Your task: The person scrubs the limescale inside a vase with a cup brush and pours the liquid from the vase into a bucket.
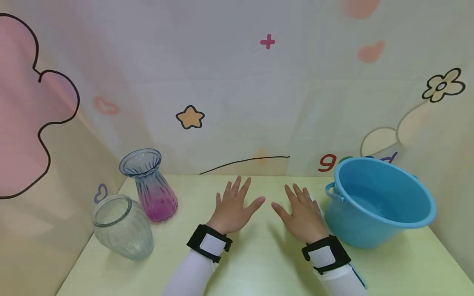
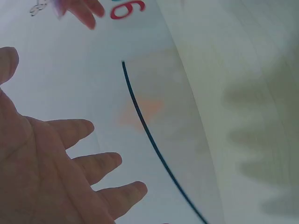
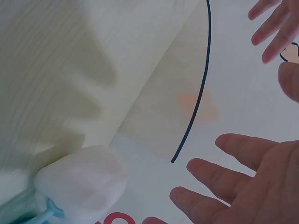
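On the pale green table (image 1: 259, 263), from the left, stand two glass vases: a clear vase (image 1: 122, 226) leaning at the near corner and a purple-tinted vase (image 1: 149, 185) behind it. Two hands hover mid-table, holding nothing: left hand (image 1: 233, 205) and right hand (image 1: 303, 213), fingers spread flat. One blue basin (image 1: 381, 201) holding water sits just beside the right hand, a white cloth-like lump (image 3: 81, 186) against it. A careless sideways sweep could likely topple the leaning vase or slosh the basin.
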Demonstrator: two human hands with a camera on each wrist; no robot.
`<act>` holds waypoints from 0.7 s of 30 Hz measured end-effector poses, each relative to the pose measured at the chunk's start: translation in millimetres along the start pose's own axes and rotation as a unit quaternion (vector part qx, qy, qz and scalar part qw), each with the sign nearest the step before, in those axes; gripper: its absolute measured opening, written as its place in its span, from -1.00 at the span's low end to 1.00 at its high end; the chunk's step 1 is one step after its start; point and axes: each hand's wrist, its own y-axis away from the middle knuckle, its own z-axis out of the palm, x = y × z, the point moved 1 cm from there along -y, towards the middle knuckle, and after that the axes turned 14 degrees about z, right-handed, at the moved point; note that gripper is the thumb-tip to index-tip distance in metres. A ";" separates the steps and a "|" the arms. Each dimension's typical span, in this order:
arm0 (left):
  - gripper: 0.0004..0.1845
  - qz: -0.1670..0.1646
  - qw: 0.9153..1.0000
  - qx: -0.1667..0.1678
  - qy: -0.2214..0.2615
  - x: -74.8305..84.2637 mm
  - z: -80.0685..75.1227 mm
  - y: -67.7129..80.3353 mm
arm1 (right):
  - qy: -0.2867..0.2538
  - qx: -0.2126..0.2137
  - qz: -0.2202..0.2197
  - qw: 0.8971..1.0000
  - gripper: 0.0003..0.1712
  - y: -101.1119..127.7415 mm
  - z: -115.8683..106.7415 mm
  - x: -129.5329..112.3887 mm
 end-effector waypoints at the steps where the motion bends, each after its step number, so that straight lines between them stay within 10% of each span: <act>1: -0.03 0.006 1.000 -0.004 0.013 2.7 0.5 -0.5 | -0.003 -0.003 -0.001 1.000 0.00 1.4 -1.5 0.5; 21: -0.10 0.073 0.980 -0.086 0.162 38.7 10.0 4.3 | -0.078 -0.044 -0.046 0.995 -0.08 36.4 -26.1 14.1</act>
